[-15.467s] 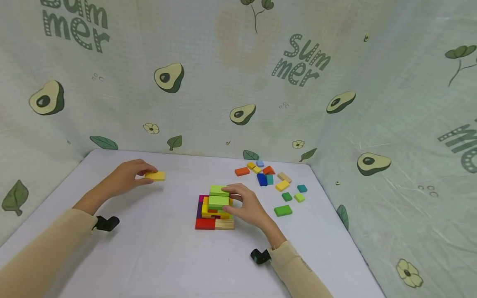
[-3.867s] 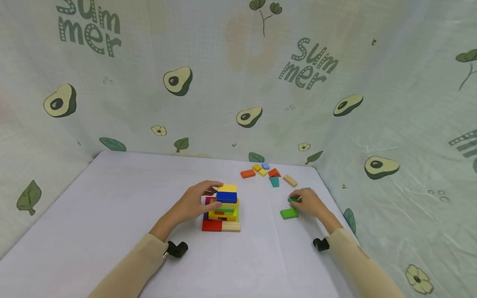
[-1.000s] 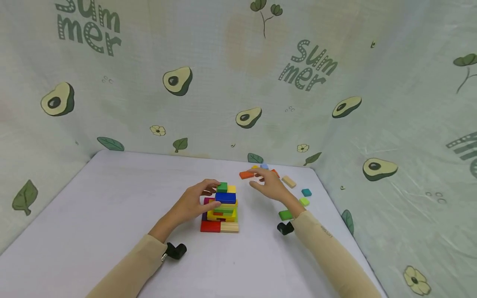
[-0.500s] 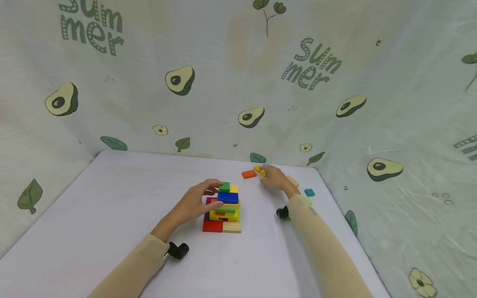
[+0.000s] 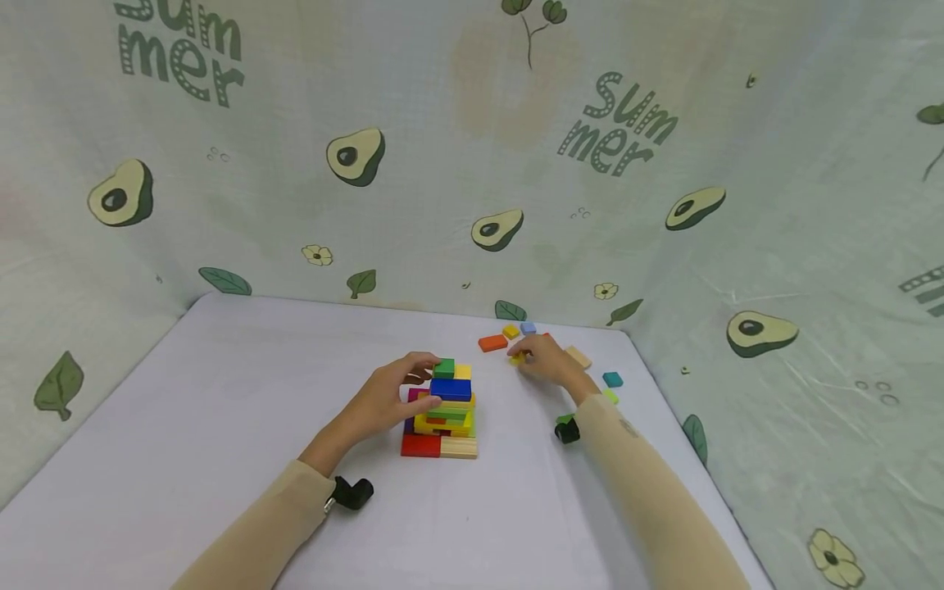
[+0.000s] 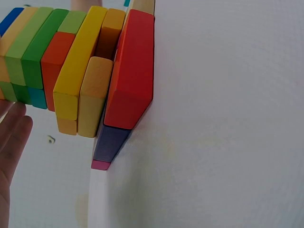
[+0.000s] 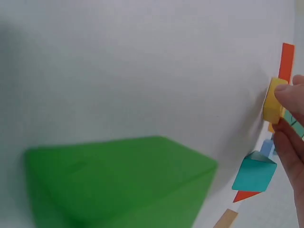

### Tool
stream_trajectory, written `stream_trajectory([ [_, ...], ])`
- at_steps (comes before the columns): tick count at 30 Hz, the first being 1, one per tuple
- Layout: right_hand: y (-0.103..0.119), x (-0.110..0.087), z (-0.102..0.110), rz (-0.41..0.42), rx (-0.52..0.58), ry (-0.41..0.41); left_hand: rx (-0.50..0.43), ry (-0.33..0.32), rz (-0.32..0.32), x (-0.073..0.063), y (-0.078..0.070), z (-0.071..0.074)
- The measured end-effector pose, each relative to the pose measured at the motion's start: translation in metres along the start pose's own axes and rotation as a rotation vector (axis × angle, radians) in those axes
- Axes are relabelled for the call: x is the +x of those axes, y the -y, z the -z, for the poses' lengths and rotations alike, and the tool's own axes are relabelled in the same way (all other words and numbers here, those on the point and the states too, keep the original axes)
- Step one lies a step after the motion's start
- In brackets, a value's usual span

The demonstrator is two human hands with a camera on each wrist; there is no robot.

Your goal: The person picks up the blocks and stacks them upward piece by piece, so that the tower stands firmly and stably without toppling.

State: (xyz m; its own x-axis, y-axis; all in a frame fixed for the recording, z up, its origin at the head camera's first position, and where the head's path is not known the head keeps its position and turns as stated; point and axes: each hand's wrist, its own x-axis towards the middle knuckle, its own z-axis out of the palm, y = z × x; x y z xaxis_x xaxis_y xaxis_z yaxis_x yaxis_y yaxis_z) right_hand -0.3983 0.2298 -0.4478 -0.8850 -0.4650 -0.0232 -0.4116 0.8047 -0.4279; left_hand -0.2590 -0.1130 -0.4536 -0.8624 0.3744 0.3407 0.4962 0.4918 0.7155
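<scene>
A tower of coloured wooden blocks (image 5: 451, 389) stands mid-table, on wide lower layers that include a red block (image 6: 133, 71) at the front. Its top carries a green block (image 5: 444, 368) beside a yellow one (image 5: 463, 373), above a blue block. My left hand (image 5: 383, 400) holds the upper tower from the left, thumb at the front, fingers behind; in the left wrist view its fingertips lie right at the upper layers. Farther right and back, my right hand (image 5: 547, 359) pinches a small yellow block (image 7: 272, 102) between thumb and fingers, close over the table.
Loose blocks lie around the right hand: orange (image 5: 492, 343), yellow (image 5: 511, 331), light blue (image 5: 528, 328), natural wood (image 5: 578, 357) and teal (image 5: 613, 379). A large green block (image 7: 118, 185) fills the lower right wrist view. A patterned cloth (image 5: 413, 180) hangs behind the table.
The tower gained yellow and blue blocks, then the green block on top. My right hand moved to the back blocks, took a small yellow one and drew it slightly nearer. The left hand stays at the tower.
</scene>
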Motion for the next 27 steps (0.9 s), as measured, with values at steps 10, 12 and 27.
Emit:
stream_trajectory([
  [10,-0.006,-0.008,-0.013,0.035,0.016,-0.096,0.013,-0.004,-0.004,0.000,0.003,-0.001],
  [12,-0.005,-0.008,-0.016,0.024,0.030,-0.111,0.010,-0.006,-0.002,0.000,0.004,-0.002],
  [27,0.000,-0.005,-0.020,0.034,0.041,-0.072,0.011,0.001,0.004,-0.001,0.002,0.000],
])
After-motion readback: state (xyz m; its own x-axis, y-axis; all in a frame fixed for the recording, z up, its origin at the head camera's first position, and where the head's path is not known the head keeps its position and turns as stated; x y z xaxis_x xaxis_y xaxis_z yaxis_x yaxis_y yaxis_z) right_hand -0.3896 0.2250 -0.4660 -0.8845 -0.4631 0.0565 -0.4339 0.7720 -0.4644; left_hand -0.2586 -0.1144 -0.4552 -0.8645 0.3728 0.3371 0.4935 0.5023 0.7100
